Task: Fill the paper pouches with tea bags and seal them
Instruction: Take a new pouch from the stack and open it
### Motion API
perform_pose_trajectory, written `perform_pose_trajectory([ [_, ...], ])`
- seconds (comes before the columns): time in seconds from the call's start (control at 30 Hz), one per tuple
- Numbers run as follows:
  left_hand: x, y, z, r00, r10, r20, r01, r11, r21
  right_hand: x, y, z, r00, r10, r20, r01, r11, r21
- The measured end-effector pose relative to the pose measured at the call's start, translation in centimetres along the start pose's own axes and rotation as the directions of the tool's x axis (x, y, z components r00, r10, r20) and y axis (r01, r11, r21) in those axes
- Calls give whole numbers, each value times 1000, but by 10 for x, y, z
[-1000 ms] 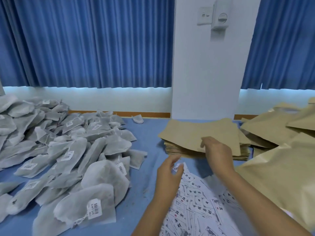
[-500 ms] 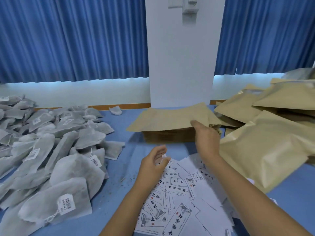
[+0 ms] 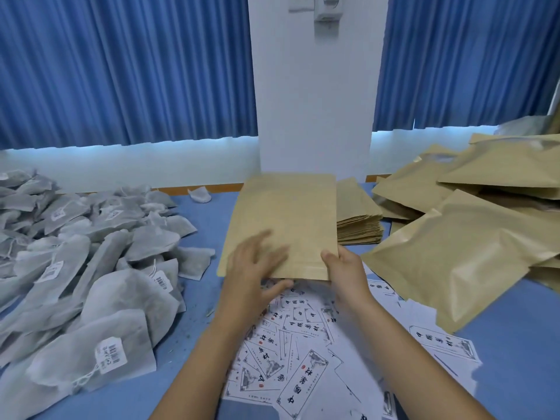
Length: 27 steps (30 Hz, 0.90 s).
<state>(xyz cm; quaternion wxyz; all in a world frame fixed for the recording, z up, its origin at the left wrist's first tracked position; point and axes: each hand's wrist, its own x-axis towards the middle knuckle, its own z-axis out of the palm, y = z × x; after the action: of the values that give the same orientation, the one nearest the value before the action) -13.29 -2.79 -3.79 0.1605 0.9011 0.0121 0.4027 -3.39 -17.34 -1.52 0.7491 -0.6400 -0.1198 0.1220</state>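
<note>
Printed cards lie scattered on the blue table beneath the left hand and right hand; beyond them stand a white pillar and blue curtains.

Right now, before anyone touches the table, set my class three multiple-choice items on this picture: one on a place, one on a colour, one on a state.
1. Where does the heap of grey mesh tea bags lie, seen against the flat brown paper pouch held up in the middle?
A to its left; B to its right; C inside it.
2. What colour is the smooth table top?
A white; B blue; C brown.
3. What does the right hand do to the pouch?
A pinches its lower corner; B hovers clear of it; C presses it flat on the table.

Key:
1 A, the heap fills the left side.
2 B, bare blue shows between heap and pouch.
3 A, the thumb lies over the front of the corner.
</note>
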Motion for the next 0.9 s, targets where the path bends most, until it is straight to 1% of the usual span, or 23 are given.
perform_pose_trajectory([
  [0.03,0,1,-2,990,88,109,-89,996,4,0,0,-2,998,59,31,-62,993,98],
  [0.07,-1,4,-1,978,117,174,-119,993,3,0,0,-3,993,105,59,-114,980,163],
  [0.1,-2,7,0,977,109,182,-113,994,9,0,-1,-6,987,139,85,-154,970,189],
  [0.2,-2,10,5,996,64,58,-64,998,-7,1,-2,-11,954,195,230,-247,941,231],
  [0.23,-1,10,5,999,45,26,-44,999,-10,1,-4,-12,941,205,268,-266,939,216],
  [0.27,0,9,5,1000,22,2,-22,1000,-10,3,-5,-13,940,213,265,-264,949,174],
  [0.3,1,8,6,1000,0,-15,-1,1000,-11,5,-8,-16,957,207,204,-228,970,86],
  [0.33,1,8,7,1000,-12,-20,11,1000,-13,9,-11,-22,983,158,92,-153,987,-59],
  [0.37,0,8,8,1000,-16,-12,16,1000,-14,13,-14,-31,998,44,-37,-52,966,-254],
  [0.4,-2,10,9,1000,-9,2,9,1000,-11,16,-16,-44,981,-111,-159,28,891,-452],
  [0.43,-3,13,9,1000,3,11,-3,1000,-8,18,-20,-59,928,-252,-274,37,795,-606],
  [0.47,-3,15,10,1000,10,13,-10,1000,-9,21,-23,-76,850,-354,-390,-18,720,-694],
  [0.5,-3,17,11,1000,10,14,-10,1000,-15,22,-25,-94,764,-406,-501,-99,694,-713],
  [0.53,-3,18,11,1000,10,17,-10,1000,-17,22,-26,-111,688,-411,-599,-177,705,-687],
  [0.57,-4,19,12,1000,12,21,-12,1000,-14,23,-26,-127,634,-379,-674,-240,732,-637],
  [0.6,-4,21,12,999,17,28,-17,1000,-10,22,-25,-140,604,-319,-731,-289,767,-573],
  [0.63,-5,23,12,999,21,35,-21,1000,-13,23,-24,-151,589,-237,-773,-323,807,-494],
  [0.7,-6,24,12,999,28,38,-27,999,-26,25,-21,-167,577,-28,-816,-350,894,-279],
  [0.73,-6,25,12,999,27,36,-26,999,-31,27,-19,-173,584,71,-809,-353,919,-174],
  [0.77,-6,25,12,999,21,34,-20,999,-33,27,-16,-177,606,134,-784,-362,924,-122],
  [0.8,-6,25,13,999,13,35,-12,999,-34,27,-12,-181,637,139,-758,-364,921,-137],
  [0.83,-6,25,13,999,7,32,-6,999,-34,27,-6,-184,668,97,-738,-346,918,-192],
  [0.9,-7,25,13,1000,-8,26,10,999,-46,27,-2,-187,698,-40,-715,-247,924,-293],
])
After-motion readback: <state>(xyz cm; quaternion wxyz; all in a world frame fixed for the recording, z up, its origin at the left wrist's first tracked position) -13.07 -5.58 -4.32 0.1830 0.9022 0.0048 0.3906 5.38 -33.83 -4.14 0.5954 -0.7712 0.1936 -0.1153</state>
